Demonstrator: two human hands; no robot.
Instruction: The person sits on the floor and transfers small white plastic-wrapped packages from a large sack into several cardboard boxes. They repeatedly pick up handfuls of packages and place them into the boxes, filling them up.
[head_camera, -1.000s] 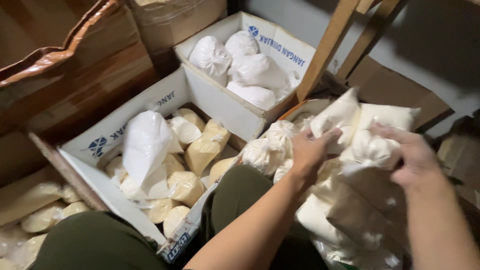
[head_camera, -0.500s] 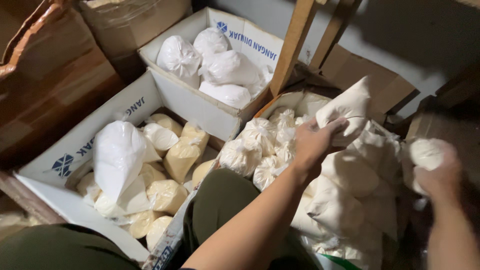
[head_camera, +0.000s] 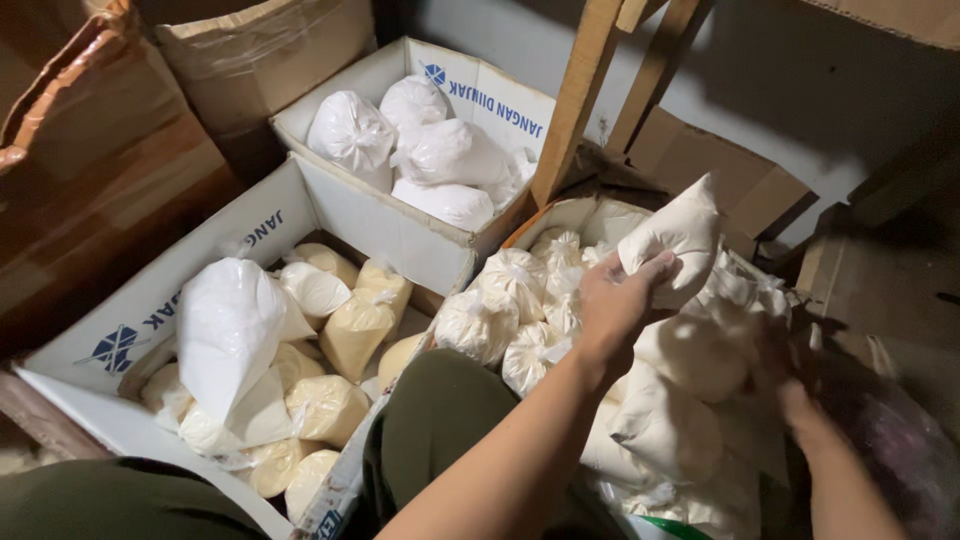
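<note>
Partly blurred right hand (head_camera: 800, 400), grip unclear.

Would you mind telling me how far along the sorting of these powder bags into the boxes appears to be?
Done: the far box holds several white bags, and the near box holds a mix of white and yellowish ones. In hand: the left hand grips a cream bag lifted off the pile; the right hand is low at the pile's edge, blurred. Left: a large heap of bags remains.
</note>
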